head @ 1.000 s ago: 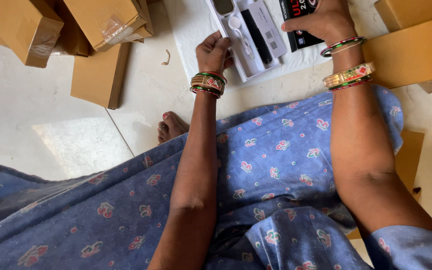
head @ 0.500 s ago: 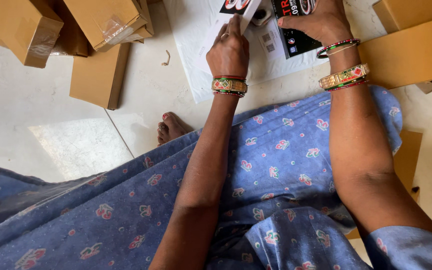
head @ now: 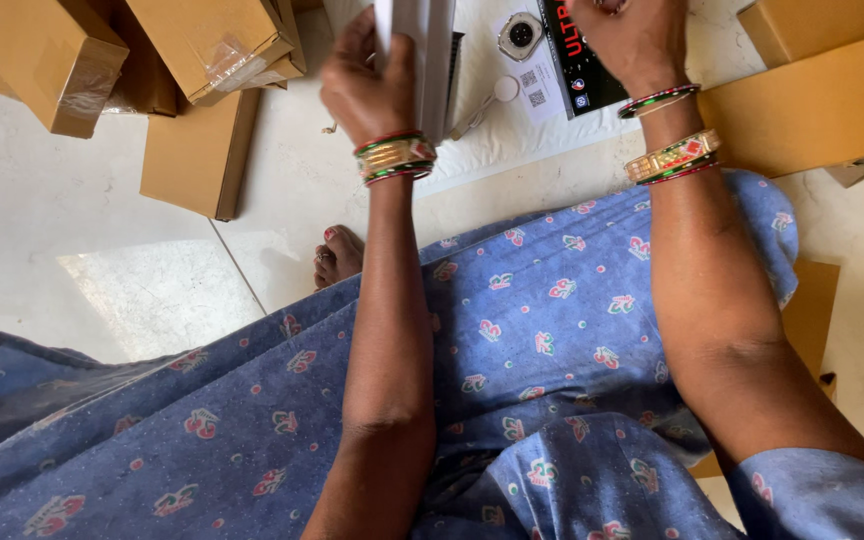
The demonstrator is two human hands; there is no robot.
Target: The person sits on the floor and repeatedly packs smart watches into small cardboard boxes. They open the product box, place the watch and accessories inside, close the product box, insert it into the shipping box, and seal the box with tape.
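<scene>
Head view, what sits at ten o'clock?
— Brown cardboard boxes [head: 192, 150] on the pale floor [head: 72, 250].
— And at twelve?
— The left hand [head: 367, 85] is curled tight around a white flat box [head: 424, 50], held up on its edge; at one o'clock the right hand [head: 632, 35] rests on a black box [head: 577, 60]; I cannot tell how its fingers sit.

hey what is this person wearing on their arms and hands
Both forearms are bare. The left hand has a stack of bangles at the wrist: gold in the middle, edged red and green. The right hand has two sets: thin red and green bangles, then a broader gold band with red and green. A blue floral sleeve covers the right upper arm.
</scene>
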